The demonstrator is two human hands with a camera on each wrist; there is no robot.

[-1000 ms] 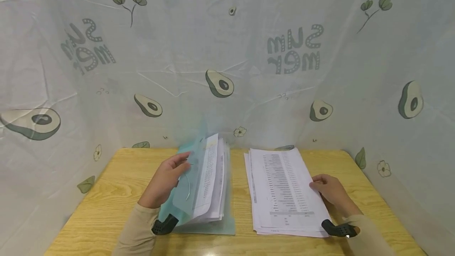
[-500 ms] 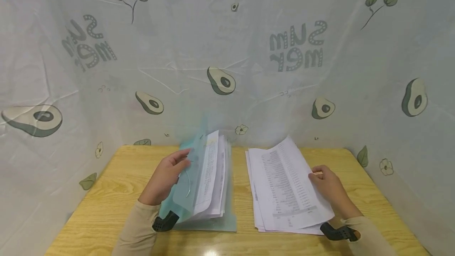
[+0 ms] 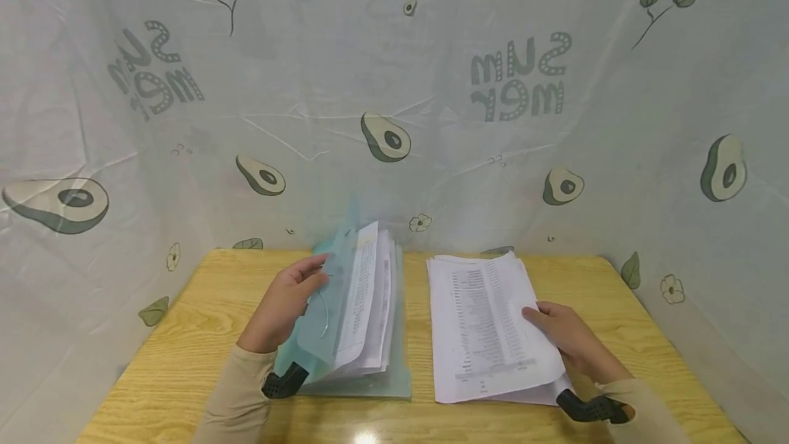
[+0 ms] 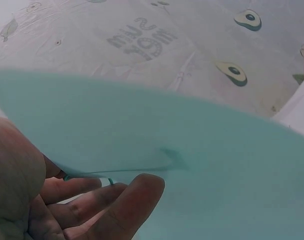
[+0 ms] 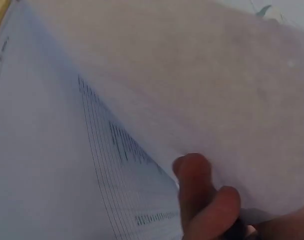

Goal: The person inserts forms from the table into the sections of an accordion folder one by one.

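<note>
Work looks partway: papers point(image 3: 362, 307) lie inside the lower-centre folder point(image 3: 318, 338), its cover gripped by the left hand point(image 3: 283, 303); at lower right, the right hand point(image 3: 570, 331) pinches a sheet point(image 3: 483, 334) above a pile point(image 3: 533, 395) still outside.

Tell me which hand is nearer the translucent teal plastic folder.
Left: the left hand grips the folder; the right hand is apart, to its right, holding white printed paper.
</note>
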